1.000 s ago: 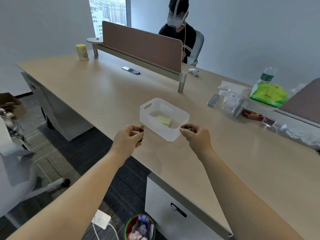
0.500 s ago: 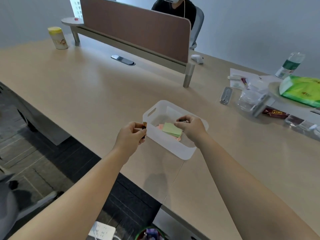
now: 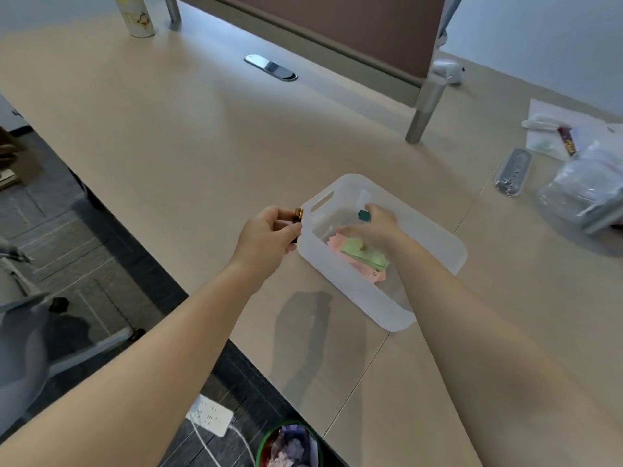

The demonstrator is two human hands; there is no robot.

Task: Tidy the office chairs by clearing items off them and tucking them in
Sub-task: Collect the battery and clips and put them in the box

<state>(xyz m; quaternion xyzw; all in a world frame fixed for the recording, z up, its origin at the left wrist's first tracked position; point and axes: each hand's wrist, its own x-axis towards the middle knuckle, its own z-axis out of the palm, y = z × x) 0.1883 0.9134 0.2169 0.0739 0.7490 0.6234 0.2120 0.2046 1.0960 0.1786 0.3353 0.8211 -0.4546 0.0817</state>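
A translucent white plastic bin (image 3: 438, 246) sits on the beige desk (image 3: 168, 136) near its front edge. Green and pink sticky notes (image 3: 362, 259) lie inside it. My left hand (image 3: 269, 235) hovers just left of the bin's handle side, shut on a small dark battery with a gold end (image 3: 298, 219). Reaching into the bin, my right hand (image 3: 379, 224) pinches a small teal object (image 3: 364, 215) at its fingertips. Part of a grey office chair (image 3: 23, 345) shows at the lower left, off the desk.
A brown divider panel (image 3: 337, 25) on a metal leg (image 3: 423, 112) crosses the desk at the back. A yellow-lidded canister (image 3: 135, 15) stands far left. Plastic bags and wrappers (image 3: 580, 187) lie at the right. A power strip (image 3: 209, 414) and waste bin (image 3: 290, 446) sit on the floor.
My view has dropped and closed in on the bin. My right hand moved from the bin's near rim deeper inside; the teal object now shows at its fingertips. My left hand kept the battery.
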